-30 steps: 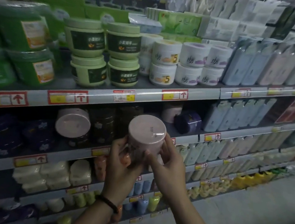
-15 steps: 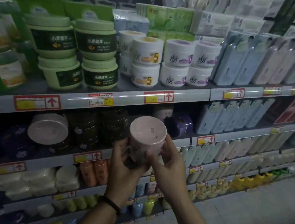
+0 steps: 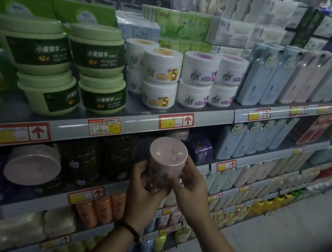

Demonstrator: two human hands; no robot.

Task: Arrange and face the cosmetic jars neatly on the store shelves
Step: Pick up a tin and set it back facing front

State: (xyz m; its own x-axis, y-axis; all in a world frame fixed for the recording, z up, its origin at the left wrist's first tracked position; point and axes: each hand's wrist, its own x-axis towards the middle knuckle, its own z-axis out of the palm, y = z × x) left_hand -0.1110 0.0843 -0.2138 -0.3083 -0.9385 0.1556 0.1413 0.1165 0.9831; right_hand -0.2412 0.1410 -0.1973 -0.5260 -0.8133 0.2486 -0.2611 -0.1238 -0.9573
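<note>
Both my hands hold a pink jar (image 3: 167, 156) with a pale pink lid in front of the second shelf (image 3: 203, 168). My left hand (image 3: 145, 194) grips its lower left side, and my right hand (image 3: 190, 185) grips its right side. Another pink-lidded jar (image 3: 32, 165) stands at the left of that same shelf, beside dark jars (image 3: 99, 159). Behind the held jar sit a purple jar (image 3: 200, 149) and a pale jar (image 3: 179, 134). On the shelf above stand stacked green jars (image 3: 74, 67) and stacked white jars (image 3: 185, 78).
Pale blue and pink bottles (image 3: 295, 76) fill the right of the upper shelves. Orange bottles (image 3: 101, 209) and white packs (image 3: 25, 226) lie on lower shelves. Red price tags (image 3: 176, 120) line the shelf edges. The aisle floor (image 3: 293, 233) runs at lower right.
The view has shifted so the shelves sit further left in frame. The pink jar stays in both hands, tilted a little more, at about the same height.
</note>
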